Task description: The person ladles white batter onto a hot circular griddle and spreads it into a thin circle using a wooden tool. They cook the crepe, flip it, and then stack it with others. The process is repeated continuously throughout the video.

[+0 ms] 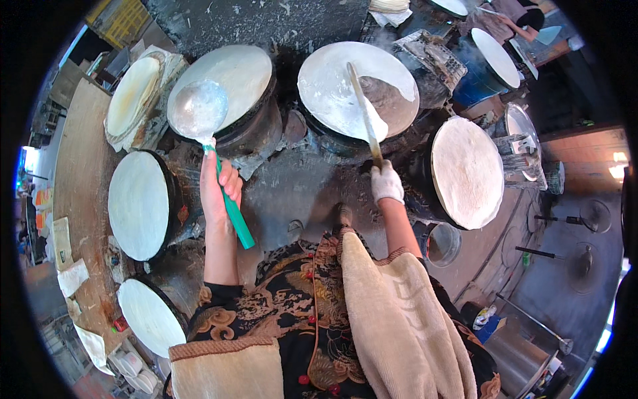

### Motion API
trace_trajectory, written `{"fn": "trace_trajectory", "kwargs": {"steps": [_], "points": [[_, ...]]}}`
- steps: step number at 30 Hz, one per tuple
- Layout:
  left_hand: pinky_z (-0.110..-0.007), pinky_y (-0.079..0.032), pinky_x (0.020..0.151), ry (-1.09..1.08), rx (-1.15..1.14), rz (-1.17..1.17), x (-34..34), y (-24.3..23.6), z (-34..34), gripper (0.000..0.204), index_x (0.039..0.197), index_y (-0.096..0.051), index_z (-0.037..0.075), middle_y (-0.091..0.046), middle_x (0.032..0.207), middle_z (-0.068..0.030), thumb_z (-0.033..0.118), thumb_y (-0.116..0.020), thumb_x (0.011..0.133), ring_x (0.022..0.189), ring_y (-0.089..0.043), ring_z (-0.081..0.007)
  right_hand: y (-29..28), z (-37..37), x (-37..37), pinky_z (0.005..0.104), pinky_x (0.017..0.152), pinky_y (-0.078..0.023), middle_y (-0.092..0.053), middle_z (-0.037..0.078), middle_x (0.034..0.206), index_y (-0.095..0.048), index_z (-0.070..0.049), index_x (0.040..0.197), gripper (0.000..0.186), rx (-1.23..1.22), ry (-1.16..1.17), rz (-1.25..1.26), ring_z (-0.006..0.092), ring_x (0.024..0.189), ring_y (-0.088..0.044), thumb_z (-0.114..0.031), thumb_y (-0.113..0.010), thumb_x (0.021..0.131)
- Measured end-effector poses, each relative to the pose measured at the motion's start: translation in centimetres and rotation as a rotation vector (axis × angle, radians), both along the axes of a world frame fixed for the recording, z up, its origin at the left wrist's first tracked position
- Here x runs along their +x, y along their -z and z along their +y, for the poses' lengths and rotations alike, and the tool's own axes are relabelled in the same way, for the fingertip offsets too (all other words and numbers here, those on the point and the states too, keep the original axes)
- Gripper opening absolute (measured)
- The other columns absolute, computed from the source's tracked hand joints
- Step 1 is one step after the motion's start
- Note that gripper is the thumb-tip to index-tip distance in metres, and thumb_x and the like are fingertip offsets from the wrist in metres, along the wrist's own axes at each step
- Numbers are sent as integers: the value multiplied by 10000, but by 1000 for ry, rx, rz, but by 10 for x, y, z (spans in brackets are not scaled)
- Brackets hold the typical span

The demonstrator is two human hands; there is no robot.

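Observation:
My bare left hand (221, 188) is wrapped round the green handle of a ladle (201, 110). Its round metal bowl, whitish with batter, hangs over the upper left griddle (256, 70), whose surface is covered in a pale sheet. My right hand (386, 183), in a white glove, grips a long flat wooden spatula (361, 100). The blade reaches across the upper middle griddle (392, 105), with a clump of white batter along its lower right side. White batter (325, 74) covers the left and far parts of that griddle, while a grey-brown patch at its right is bare.
More round griddles with pale sheets stand around me: left (138, 206), lower left (151, 318) and right (467, 173). A stack of flatbreads (133, 96) sits at the upper left. Beneath the right griddle is a metal bucket (443, 245). Another person's hand (528, 33) shows at the upper right.

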State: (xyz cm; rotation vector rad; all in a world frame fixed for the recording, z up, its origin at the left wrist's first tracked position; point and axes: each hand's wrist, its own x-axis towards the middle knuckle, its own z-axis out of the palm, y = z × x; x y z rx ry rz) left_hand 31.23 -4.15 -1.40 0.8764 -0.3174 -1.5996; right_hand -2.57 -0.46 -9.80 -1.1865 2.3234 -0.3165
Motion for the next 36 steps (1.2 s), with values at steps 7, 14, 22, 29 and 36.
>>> {"fn": "trace_trajectory", "kwargs": {"steps": [7, 14, 22, 29, 36], "points": [[-191, -303, 296, 97, -75, -3, -21, -19, 1, 217, 1155, -419, 127, -332, 513, 42, 268, -399, 990, 354, -327, -52, 17, -50, -4, 453, 840, -459, -606, 293, 957, -562, -30, 1118, 405, -298, -72, -168, 429, 954, -577, -333, -476, 863], [-192, -304, 296, 159, -78, 25, -30, -28, -7, 352, 1337, -376, 137, -327, 515, 49, 226, -383, 996, 354, -326, -50, 2, -13, -26, 479, 800, -478, -639, 237, 909, -532, -77, 1096, 355, -14, -54, 33, 391, 882, -616, -363, -430, 910], [-186, -314, 289, 246, -50, 65, -56, -21, -15, 345, 1332, -381, 141, -339, 517, 42, 228, -376, 998, 347, -329, -55, -23, -43, -38, 445, 805, -476, -627, 241, 953, -610, -48, 1028, 395, -174, -169, -94, 389, 910, -602, -386, -492, 862], [-184, -310, 288, 284, -71, 25, -61, -25, -21, 310, 1290, -404, 142, -346, 513, 42, 232, -388, 994, 346, -339, -50, 13, -19, -96, 474, 780, -476, -634, 237, 923, -584, -74, 1064, 377, -117, -19, 92, 390, 884, -609, -385, -459, 891], [-181, -299, 294, 349, -84, 0, -78, -32, -19, 342, 1325, -381, 136, -335, 511, 47, 225, -387, 994, 350, -321, -44, 7, -22, -74, 442, 821, -469, -617, 258, 957, -616, -40, 1032, 414, -227, -153, -48, 405, 927, -589, -399, -506, 859]]}}
